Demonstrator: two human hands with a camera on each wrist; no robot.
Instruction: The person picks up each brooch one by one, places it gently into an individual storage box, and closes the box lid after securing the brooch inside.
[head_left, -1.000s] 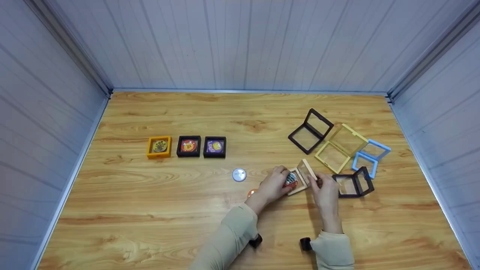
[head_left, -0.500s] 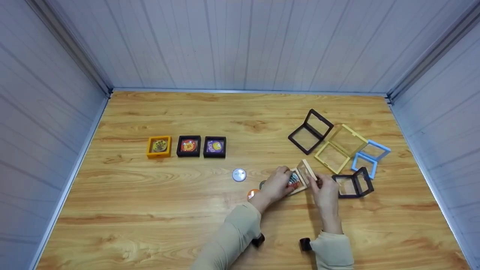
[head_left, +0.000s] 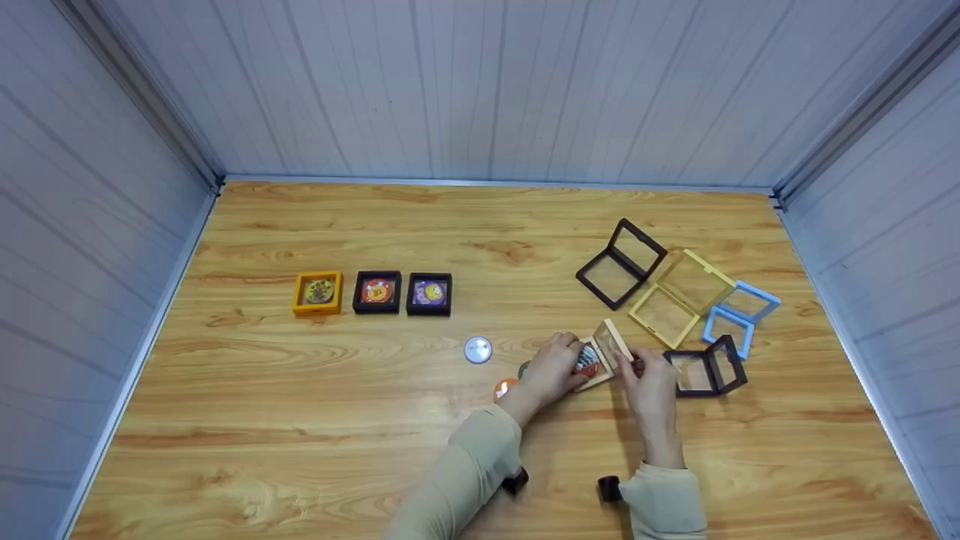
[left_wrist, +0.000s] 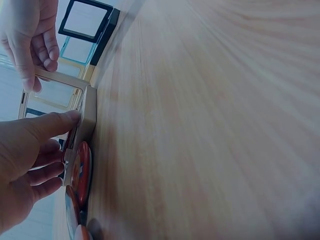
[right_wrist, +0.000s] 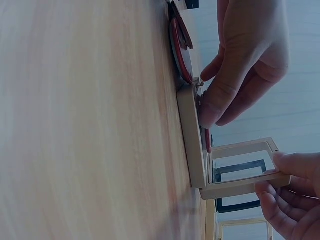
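Left hand (head_left: 553, 371) and red badge (head_left: 588, 361) have slid slightly toward 3 o'clock over the last second, further across the open beige frame (right_wrist: 191, 142).

From my distant seat, with the beige frame as clock centre, I see the left hand clamped on the badge at the base and the right hand (head_left: 651, 386) pinching the raised lid (right_wrist: 235, 188) by its edge. Room is tight rightward: a dark frame (head_left: 712, 371) just beside the right hand at 3 o'clock, a yellow frame (head_left: 680, 298) near at 2, a black frame (head_left: 627, 264) at 12. At 8, an orange badge (head_left: 505, 388) lies by the left wrist; wide tabletop (head_left: 300, 420) separates it from three closed frames (head_left: 377, 309) at 10.
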